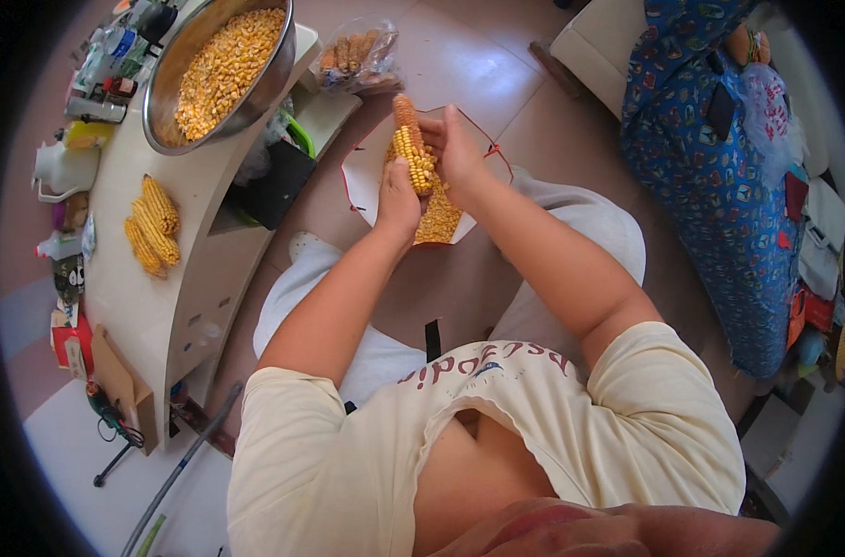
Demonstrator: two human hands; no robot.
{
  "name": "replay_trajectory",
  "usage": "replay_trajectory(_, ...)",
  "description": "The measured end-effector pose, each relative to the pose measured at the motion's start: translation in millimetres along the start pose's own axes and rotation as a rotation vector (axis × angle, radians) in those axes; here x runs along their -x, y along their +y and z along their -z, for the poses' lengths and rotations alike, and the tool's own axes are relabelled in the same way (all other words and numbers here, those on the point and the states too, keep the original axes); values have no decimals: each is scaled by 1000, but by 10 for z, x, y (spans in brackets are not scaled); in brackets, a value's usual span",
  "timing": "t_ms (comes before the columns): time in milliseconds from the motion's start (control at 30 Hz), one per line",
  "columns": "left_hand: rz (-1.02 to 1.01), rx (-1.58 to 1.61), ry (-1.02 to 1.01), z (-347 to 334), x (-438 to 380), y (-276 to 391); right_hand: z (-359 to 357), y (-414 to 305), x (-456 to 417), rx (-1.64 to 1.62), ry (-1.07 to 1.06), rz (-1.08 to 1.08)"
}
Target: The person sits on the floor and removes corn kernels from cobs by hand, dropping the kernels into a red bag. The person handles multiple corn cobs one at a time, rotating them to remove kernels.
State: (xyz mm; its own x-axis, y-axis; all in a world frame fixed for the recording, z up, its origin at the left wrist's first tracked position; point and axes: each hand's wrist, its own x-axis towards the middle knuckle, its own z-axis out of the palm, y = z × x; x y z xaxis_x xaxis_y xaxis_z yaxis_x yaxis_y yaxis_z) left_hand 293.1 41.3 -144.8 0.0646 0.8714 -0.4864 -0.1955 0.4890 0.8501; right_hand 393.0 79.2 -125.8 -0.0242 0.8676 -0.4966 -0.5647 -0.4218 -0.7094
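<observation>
My left hand grips the lower end of a partly shelled corn cob, whose upper tip is bare of kernels. My right hand lies against the cob's right side, fingers partly hidden behind it. Below them, a white bag with red edging stands open between my legs, with loose corn kernels inside. Several whole dried corn cobs lie on the white cabinet top to the left. A steel bowl at the top left holds many loose kernels.
A clear plastic bag of bare cobs rests on the floor beyond the white bag. The cabinet has bottles and a white jug along its far side. A blue patterned cloth covers furniture at right.
</observation>
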Motion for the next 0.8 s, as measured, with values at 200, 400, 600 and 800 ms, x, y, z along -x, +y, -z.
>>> replay_trajectory(200,-174,-315,41,110,-128,-345,24,202,160,706,50,412)
replay_trajectory(400,-117,-268,-105,137,-154,-334,154,348,-48,605,130,483)
replay_trajectory(600,-114,-40,-106,-25,-42,-122,153,321,-119,512,114,431)
replay_trajectory(800,94,181,-155,108,-34,128,137,133,-174,511,47,152)
